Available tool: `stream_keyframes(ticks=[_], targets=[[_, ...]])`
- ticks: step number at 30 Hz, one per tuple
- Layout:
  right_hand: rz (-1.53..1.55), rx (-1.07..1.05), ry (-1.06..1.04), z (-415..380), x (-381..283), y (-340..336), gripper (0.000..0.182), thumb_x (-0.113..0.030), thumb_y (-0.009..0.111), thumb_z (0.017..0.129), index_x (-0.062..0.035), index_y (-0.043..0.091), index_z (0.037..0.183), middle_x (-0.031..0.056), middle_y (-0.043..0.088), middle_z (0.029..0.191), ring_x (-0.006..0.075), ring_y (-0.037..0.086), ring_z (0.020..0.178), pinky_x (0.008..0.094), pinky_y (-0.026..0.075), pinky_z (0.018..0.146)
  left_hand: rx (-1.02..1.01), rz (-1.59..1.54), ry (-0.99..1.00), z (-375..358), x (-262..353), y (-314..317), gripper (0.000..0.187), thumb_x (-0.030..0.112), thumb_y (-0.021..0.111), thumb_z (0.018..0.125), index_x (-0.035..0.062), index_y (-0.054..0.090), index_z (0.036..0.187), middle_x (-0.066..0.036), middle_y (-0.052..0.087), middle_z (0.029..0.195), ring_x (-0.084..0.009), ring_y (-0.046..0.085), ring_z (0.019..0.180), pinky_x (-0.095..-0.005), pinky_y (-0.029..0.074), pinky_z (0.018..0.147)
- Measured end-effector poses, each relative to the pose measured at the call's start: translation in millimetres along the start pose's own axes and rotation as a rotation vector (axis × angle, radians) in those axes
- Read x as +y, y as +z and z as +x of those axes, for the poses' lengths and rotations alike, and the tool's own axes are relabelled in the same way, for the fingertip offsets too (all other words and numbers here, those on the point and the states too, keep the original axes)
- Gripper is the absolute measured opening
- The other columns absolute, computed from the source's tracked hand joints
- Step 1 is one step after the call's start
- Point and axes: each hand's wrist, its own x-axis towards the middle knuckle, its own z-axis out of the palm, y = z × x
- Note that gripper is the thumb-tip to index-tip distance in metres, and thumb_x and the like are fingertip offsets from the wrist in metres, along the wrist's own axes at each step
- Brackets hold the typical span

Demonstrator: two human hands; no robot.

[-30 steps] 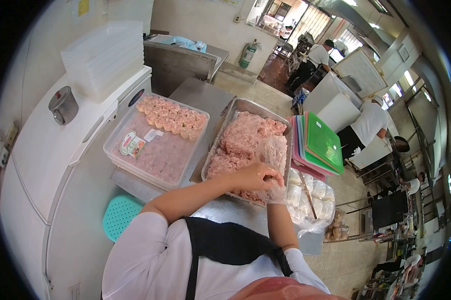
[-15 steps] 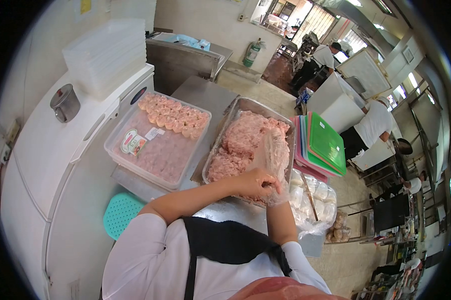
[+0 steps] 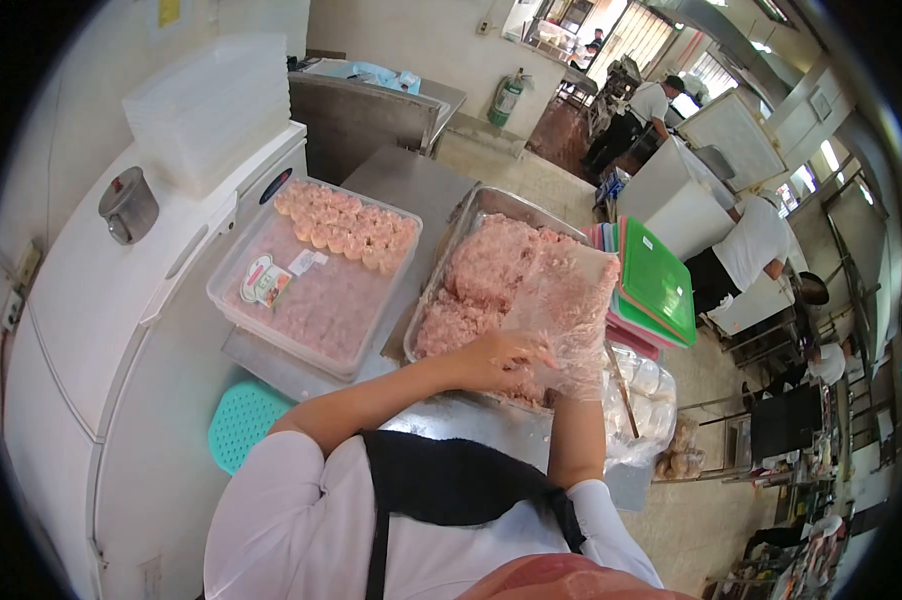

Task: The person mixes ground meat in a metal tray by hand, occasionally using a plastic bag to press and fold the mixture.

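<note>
The clear plastic glove (image 3: 571, 305) has been spread wider over the metal tray (image 3: 471, 215) of minced meat; it is pinched by the left hand (image 3: 501, 355), while the right hand (image 3: 571, 375) is half inside it.

You have two hands over the bench: your left hand (image 3: 496, 358) and your right hand (image 3: 574, 372), with one clear plastic glove (image 3: 569, 305) between them. Two containers of food sit on the bench: one metal tray of minced meat (image 3: 491, 275) at the right edge and one clear plastic box (image 3: 316, 275) of shaped pieces to its left. You have one stack of coloured cutting boards (image 3: 651, 290) past the tray, one metal pot (image 3: 128, 205) on the white freezer, one stack of clear lids (image 3: 211, 105), and one teal stool (image 3: 246, 425). Three other people stand in the background.
</note>
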Motion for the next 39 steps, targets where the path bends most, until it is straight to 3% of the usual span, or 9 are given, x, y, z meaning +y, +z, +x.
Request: stream_keyframes(ticks=[3,9,13,19,20,22,25,31,39], targets=[[-0.110,0.340,-0.074,-7.6,-0.7,21.9,0.077,-0.073,0.051,0.091,-0.0073,0.057,0.130,0.0087,0.063,0.119,0.0251,0.059,0.105,0.0392,0.051,0.090,0.180,0.168,0.085,-13.9,-25.8,-7.3,0.037,0.015,0.064,0.086,0.0140,0.068,0.123,-0.015,0.058,0.136,-0.0340,0.053,0.126,-0.0452,0.041,0.108],[-0.120,0.351,-0.148,-6.6,-3.7,-17.3,0.070,-0.066,0.056,0.092,-0.0074,0.057,0.131,0.0090,0.060,0.126,0.0252,0.057,0.111,0.0399,0.048,0.097,0.317,0.478,-0.119,-44.5,-54.1,-14.4,0.047,0.024,0.068,0.084,0.0148,0.063,0.130,-0.017,0.053,0.140,-0.0395,0.044,0.133,-0.0498,0.034,0.113],[1.399,0.091,0.206,5.7,-13.0,-37.5,0.052,-0.046,0.054,0.099,-0.0065,0.055,0.133,0.0063,0.055,0.134,0.0225,0.052,0.120,0.0368,0.043,0.104,0.301,0.518,-0.164,-65.1,-73.8,-5.6,0.052,0.029,0.068,0.086,0.0142,0.060,0.135,-0.022,0.050,0.141,-0.0424,0.042,0.134,-0.0519,0.032,0.114],[1.458,0.101,0.284,21.7,-25.1,-52.6,0.048,-0.038,0.058,0.095,-0.0099,0.056,0.134,0.0054,0.057,0.134,0.0234,0.053,0.122,0.0376,0.043,0.104,0.181,0.517,-0.233,-73.8,-74.0,-5.3,0.063,0.027,0.070,0.085,0.0120,0.050,0.143,-0.021,0.048,0.144,-0.0423,0.043,0.132,-0.0516,0.032,0.114],[1.701,0.077,0.312,24.2,-25.5,-54.5,0.048,-0.037,0.058,0.094,-0.0105,0.056,0.134,0.0053,0.057,0.134,0.0235,0.053,0.123,0.0377,0.043,0.104,0.192,0.540,-0.246,-73.6,-73.7,-5.1,0.063,0.027,0.070,0.085,0.0118,0.051,0.143,-0.021,0.048,0.143,-0.0425,0.043,0.132,-0.0518,0.031,0.115],[2.771,0.128,0.468,32.6,-28.6,-58.7,0.048,-0.034,0.060,0.093,-0.0116,0.056,0.135,0.0050,0.057,0.135,0.0238,0.053,0.123,0.0379,0.043,0.105,0.218,0.587,-0.272,-72.8,-73.3,-4.6,0.062,0.027,0.069,0.084,0.0115,0.051,0.142,-0.021,0.049,0.142,-0.0429,0.043,0.132,-0.0521,0.030,0.115],[3.365,0.270,0.566,51.4,-31.1,-68.8,0.048,-0.030,0.062,0.091,-0.0134,0.056,0.135,0.0045,0.058,0.135,0.0242,0.054,0.124,0.0383,0.043,0.105,0.268,0.574,-0.248,-69.7,-68.3,-7.1,0.061,0.027,0.069,0.083,0.0110,0.052,0.140,-0.021,0.051,0.139,-0.0427,0.043,0.132,-0.0527,0.029,0.115],[3.590,0.520,0.334,85.0,-18.1,-95.8,0.051,-0.023,0.066,0.086,-0.0168,0.057,0.136,0.0036,0.060,0.135,0.0251,0.054,0.126,0.0390,0.044,0.106,0.311,0.544,-0.239,-76.9,-71.5,-6.5,0.058,0.025,0.070,0.081,0.0097,0.056,0.135,-0.019,0.054,0.136,-0.0417,0.046,0.130,-0.0533,0.030,0.114],[3.530,0.597,0.244,86.8,12.3,-103.1,0.059,-0.013,0.071,0.081,-0.0214,0.058,0.138,0.0024,0.062,0.135,0.0262,0.055,0.129,0.0399,0.044,0.107,0.286,0.526,-0.273,-76.8,-66.0,-7.8,0.057,0.026,0.071,0.080,0.0109,0.058,0.133,-0.019,0.057,0.130,-0.0419,0.048,0.126,-0.0530,0.033,0.112]])
